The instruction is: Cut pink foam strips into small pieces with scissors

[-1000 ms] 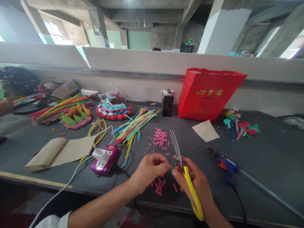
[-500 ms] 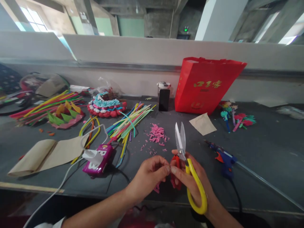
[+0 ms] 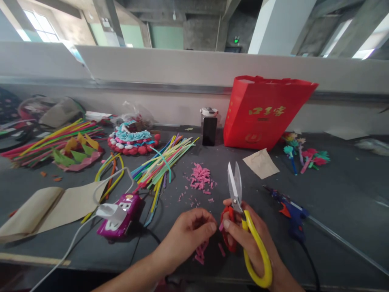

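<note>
My right hand (image 3: 251, 237) is closed around a pair of scissors (image 3: 234, 182), blades slightly apart and pointing away from me. One handle is yellow; a red loop (image 3: 230, 239) at my fingers looks like the other. Between the right thumb and fingertip I pinch a small pink piece (image 3: 221, 226). Just left of it, apart from it, my left hand (image 3: 190, 231) has its fingers curled and thumb bent in; whether anything is inside is hidden. Pink strips (image 3: 199, 253) lie under the left hand. A heap of pink cut bits (image 3: 200, 177) sits farther off.
Pipe cleaners (image 3: 167, 160) lie left of the heap. A purple power strip (image 3: 121, 219) with a white plug stands near left, by brown paper (image 3: 73, 202). A glue gun (image 3: 290, 213) lies right. Behind are a phone (image 3: 209, 132), red bag (image 3: 267, 113) and paper square (image 3: 261, 163).
My hands have come apart slightly, and a pink piece now shows at my right fingertips. The view has shifted a little. The scissors stay in my right hand.
</note>
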Action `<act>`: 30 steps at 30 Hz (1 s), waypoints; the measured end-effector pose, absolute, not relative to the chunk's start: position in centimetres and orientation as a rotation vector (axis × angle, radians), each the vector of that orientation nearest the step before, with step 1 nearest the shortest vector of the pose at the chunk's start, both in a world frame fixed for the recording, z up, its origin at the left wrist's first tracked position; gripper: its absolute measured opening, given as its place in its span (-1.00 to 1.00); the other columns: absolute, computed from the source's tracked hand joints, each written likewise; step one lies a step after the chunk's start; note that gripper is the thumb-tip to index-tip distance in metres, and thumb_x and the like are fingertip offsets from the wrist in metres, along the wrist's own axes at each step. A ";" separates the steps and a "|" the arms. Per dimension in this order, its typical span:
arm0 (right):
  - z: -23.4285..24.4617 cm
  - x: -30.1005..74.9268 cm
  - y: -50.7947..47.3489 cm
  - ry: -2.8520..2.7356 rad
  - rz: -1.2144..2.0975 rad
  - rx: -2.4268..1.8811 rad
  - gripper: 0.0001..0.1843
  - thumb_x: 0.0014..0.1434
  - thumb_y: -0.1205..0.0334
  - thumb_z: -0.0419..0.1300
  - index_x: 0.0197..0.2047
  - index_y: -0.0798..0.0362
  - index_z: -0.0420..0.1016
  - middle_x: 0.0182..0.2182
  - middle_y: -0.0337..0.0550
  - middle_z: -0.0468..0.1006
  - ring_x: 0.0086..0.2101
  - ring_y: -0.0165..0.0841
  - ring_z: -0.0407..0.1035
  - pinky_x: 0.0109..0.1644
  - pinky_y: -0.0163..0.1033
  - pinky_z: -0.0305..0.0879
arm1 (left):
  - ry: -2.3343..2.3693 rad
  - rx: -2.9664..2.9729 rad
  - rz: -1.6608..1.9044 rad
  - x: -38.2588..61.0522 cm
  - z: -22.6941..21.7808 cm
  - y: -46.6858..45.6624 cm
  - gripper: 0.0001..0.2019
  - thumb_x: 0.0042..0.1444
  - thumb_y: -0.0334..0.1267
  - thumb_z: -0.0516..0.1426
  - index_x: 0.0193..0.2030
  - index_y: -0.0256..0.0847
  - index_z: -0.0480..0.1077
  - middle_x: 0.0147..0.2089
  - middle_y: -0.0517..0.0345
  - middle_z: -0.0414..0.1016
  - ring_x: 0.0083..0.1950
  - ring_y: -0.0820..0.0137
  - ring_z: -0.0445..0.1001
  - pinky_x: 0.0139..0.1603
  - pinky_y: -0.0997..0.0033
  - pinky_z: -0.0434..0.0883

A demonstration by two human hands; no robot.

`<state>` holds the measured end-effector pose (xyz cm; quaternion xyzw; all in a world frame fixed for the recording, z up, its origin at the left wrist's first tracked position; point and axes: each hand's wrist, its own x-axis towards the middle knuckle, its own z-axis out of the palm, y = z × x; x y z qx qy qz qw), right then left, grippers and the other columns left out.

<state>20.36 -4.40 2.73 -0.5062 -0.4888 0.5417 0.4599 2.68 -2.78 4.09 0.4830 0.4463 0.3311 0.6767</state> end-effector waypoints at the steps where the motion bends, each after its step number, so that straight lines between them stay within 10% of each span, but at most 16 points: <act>1: 2.8 20.3 -4.4 -1.201 1.333 -1.250 -0.55 0.15 0.04 0.24 0.06 -0.02 0.28 -0.42 -0.35 0.42 -0.58 -0.49 0.31 -0.53 -0.37 0.32 | 0.994 1.106 0.739 2.6 3.7 -2.8 -0.70 0.04 -0.03 0.25 -0.33 -0.28 0.41 -0.46 0.24 0.35 -0.48 0.53 0.26 -0.47 0.54 0.22; 30: 1.1 19.7 -5.6 -2.018 0.216 -1.376 -0.62 0.17 0.21 0.18 0.05 0.03 0.27 -0.23 -0.08 0.51 -0.23 -0.23 0.47 -0.20 -0.15 0.46 | 0.865 0.526 1.154 2.3 5.2 -2.5 -0.85 -0.06 -0.30 0.35 -0.37 -0.23 0.47 -0.48 0.28 0.41 -0.48 0.57 0.30 -0.38 0.58 0.26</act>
